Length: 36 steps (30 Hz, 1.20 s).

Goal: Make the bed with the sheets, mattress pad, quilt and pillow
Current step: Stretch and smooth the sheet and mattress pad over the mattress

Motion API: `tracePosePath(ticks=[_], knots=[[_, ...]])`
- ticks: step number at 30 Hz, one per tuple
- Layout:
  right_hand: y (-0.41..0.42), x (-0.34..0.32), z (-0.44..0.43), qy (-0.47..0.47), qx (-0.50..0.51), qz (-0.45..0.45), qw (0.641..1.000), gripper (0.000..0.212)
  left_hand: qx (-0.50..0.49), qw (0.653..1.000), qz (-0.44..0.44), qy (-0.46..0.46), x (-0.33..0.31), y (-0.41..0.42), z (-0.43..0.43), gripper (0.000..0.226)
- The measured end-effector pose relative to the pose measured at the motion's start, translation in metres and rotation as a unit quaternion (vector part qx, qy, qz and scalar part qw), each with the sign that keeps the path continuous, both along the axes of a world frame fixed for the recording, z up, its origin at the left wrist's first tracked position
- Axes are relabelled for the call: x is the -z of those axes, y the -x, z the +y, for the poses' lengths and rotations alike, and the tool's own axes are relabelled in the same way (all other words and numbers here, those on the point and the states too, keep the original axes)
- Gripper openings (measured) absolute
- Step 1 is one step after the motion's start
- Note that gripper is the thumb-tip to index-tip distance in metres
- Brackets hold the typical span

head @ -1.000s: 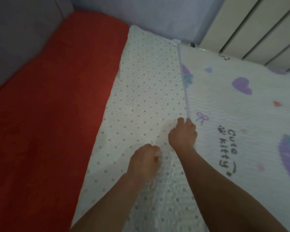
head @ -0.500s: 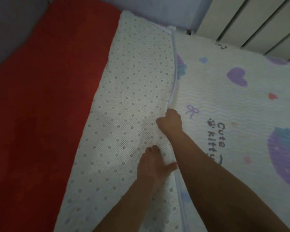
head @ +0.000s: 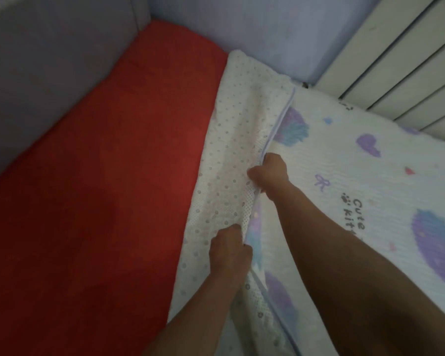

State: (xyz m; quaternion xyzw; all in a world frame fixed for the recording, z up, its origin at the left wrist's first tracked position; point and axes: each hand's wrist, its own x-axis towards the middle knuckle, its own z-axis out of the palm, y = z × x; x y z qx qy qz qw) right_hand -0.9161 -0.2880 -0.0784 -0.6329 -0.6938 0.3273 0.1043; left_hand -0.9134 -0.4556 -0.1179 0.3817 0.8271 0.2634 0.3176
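Observation:
A white mattress pad [head: 375, 191] with purple hearts and "Cute kitty" print lies over the right half of the bed. Its left part is folded back, showing a white dotted underside [head: 231, 160]. A red sheet [head: 108, 191] covers the left half of the bed. My right hand [head: 269, 173] grips the pad's piped edge at the fold line. My left hand [head: 229, 249] grips the same folded edge nearer to me, lifting it slightly.
A grey-lilac padded wall [head: 49, 55] runs along the left and far side of the bed. A white ribbed panel [head: 406, 60] stands at the top right behind the pad.
Both hands have closed on the pad's folded edge. The left hand, flat on the dotted underside before, now grips the edge, which is raised off the printed side.

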Motion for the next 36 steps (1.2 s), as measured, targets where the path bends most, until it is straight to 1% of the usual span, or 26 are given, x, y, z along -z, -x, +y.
tracePosePath(ticks=[4,6,8,10,12,13,14,15,16,18,19,21,23,24,25,26,27,28,30,32,34,36], knots=[[0.052,-0.024,-0.043,-0.054,-0.014,-0.009,0.998,0.023,0.033,0.998,0.047,-0.007,-0.006,0.059,-0.039,0.020],[0.079,-0.031,-0.062,-0.070,-0.029,-0.011,0.997,0.021,0.040,0.998,0.048,-0.013,-0.008,0.089,-0.057,0.018],[0.102,-0.035,-0.076,-0.084,-0.051,-0.016,0.995,0.014,0.036,0.998,0.047,-0.015,-0.011,0.111,-0.073,0.018],[0.127,-0.035,-0.088,-0.084,-0.081,-0.032,0.993,0.028,0.017,0.997,0.071,-0.038,-0.013,0.132,-0.090,0.016],[0.150,-0.030,-0.097,-0.083,-0.122,-0.052,0.988,0.023,-0.007,0.993,0.098,-0.064,-0.007,0.143,-0.102,0.010],[0.157,-0.026,-0.100,-0.083,-0.140,-0.064,0.985,0.020,-0.004,0.994,0.085,-0.071,-0.001,0.142,-0.107,0.007],[0.163,-0.019,-0.101,-0.082,-0.154,-0.072,0.982,0.020,0.018,0.994,0.085,-0.067,0.008,0.139,-0.111,0.010],[0.166,-0.011,-0.102,-0.082,-0.166,-0.084,0.979,0.021,0.051,0.996,0.059,-0.040,0.021,0.132,-0.114,0.019],[0.165,-0.004,-0.103,-0.079,-0.173,-0.094,0.977,0.022,0.076,0.995,0.053,-0.019,0.039,0.124,-0.120,0.025],[0.159,0.011,-0.105,-0.073,-0.170,-0.096,0.978,0.022,0.116,0.992,0.047,0.015,0.057,0.114,-0.128,0.026],[0.155,0.017,-0.105,-0.070,-0.164,-0.094,0.980,0.024,0.133,0.990,0.029,0.032,0.053,0.114,-0.129,0.025],[0.146,0.025,-0.105,-0.066,-0.146,-0.084,0.983,0.030,0.121,0.992,0.017,0.045,0.063,0.112,-0.123,0.018],[0.144,0.024,-0.100,-0.081,-0.131,-0.081,0.985,0.024,0.089,0.995,0.041,0.018,0.063,0.119,-0.119,0.011],[0.146,0.021,-0.095,-0.090,-0.123,-0.080,0.985,0.018,0.073,0.997,0.037,0.007,0.063,0.125,-0.116,0.010],[0.149,0.019,-0.090,-0.096,-0.119,-0.074,0.985,0.012,0.058,0.998,0.008,0.014,0.055,0.133,-0.111,0.012],[0.155,0.017,-0.086,-0.099,-0.122,-0.071,0.985,0.011,0.056,0.998,-0.001,0.042,0.053,0.142,-0.108,0.016],[0.160,0.015,-0.084,-0.102,-0.128,-0.068,0.984,0.013,0.066,0.996,0.013,0.057,0.050,0.151,-0.107,0.019],[0.165,0.013,-0.085,-0.105,-0.134,-0.063,0.983,0.018,0.071,0.996,0.027,0.045,0.048,0.161,-0.107,0.017],[0.183,0.006,-0.088,-0.110,-0.120,-0.023,0.986,0.026,0.043,0.998,0.043,-0.008,0.042,0.200,-0.108,0.008],[0.211,-0.005,-0.086,-0.117,-0.073,0.063,0.988,0.019,-0.024,0.998,0.057,-0.017,0.029,0.257,-0.104,0.008],[0.248,-0.020,-0.079,-0.100,-0.048,0.162,0.981,0.011,-0.051,0.988,0.142,-0.035,0.012,0.331,-0.094,0.009],[0.282,-0.028,-0.072,-0.052,-0.059,0.214,0.974,0.012,-0.046,0.977,0.207,-0.020,0.001,0.385,-0.084,0.012]])
